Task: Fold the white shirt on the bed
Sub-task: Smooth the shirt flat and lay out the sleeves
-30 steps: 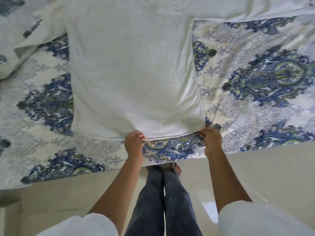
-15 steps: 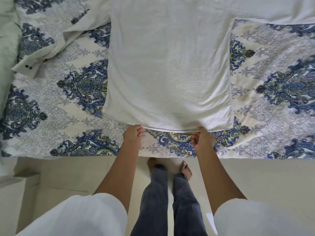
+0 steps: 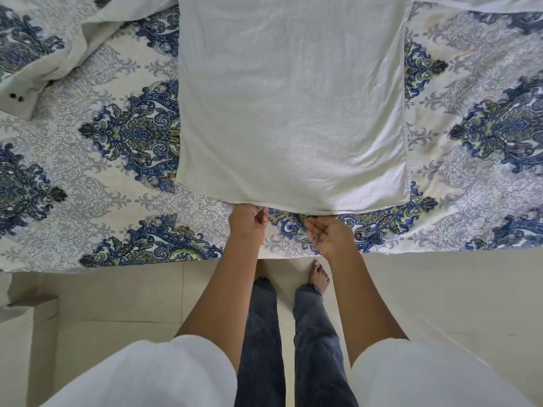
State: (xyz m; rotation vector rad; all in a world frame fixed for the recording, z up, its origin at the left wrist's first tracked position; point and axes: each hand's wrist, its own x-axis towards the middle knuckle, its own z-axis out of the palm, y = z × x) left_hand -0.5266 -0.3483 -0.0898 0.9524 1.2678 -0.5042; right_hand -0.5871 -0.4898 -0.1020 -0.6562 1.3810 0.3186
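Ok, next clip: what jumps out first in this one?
The white shirt spread flat mid-bed, over a blue-patterned sheet. At its near hem the left hand pinches the edge while the right hand hangs open just below; a buttoned cuff lies far left.

- Left forearm (image 3: 223,289) and right forearm (image 3: 358,295) are bare and reach from 6 o'clock toward 12.
- Left hand (image 3: 248,224), at 7 o'clock of centre, has its back up and pinches the hem of the white shirt (image 3: 293,113).
- Right hand (image 3: 330,237), at 4 o'clock, has its palm turned inward and its fingers loosely curled, holding nothing.
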